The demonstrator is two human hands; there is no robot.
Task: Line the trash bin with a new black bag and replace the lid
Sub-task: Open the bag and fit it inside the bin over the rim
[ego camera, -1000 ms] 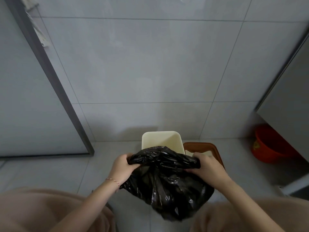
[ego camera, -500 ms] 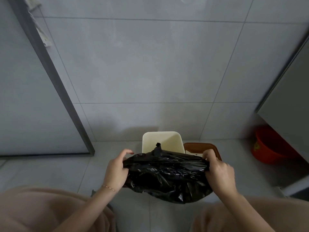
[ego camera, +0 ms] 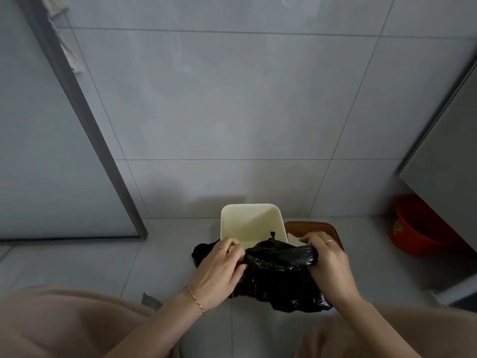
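Note:
A cream rectangular trash bin [ego camera: 249, 218] stands open on the tiled floor against the wall. A brown lid [ego camera: 313, 226] lies on the floor just right of it, partly hidden by my right hand. I hold a crumpled black bag [ego camera: 278, 275] in front of the bin, at its near rim. My left hand [ego camera: 219, 272] grips the bag's left part, with a flap of plastic sticking out past it to the left. My right hand [ego camera: 327, 262] grips the bag's right end.
An orange bucket [ego camera: 418, 228] sits at the right under a grey cabinet [ego camera: 449, 164]. A grey door frame [ego camera: 85, 120] runs down the left. My knees in beige cloth [ego camera: 59, 324] fill the bottom corners.
The bag was stretched wide between both hands. Now my left hand has shifted right over the plastic, and the bag is bunched closer to the bin's near rim.

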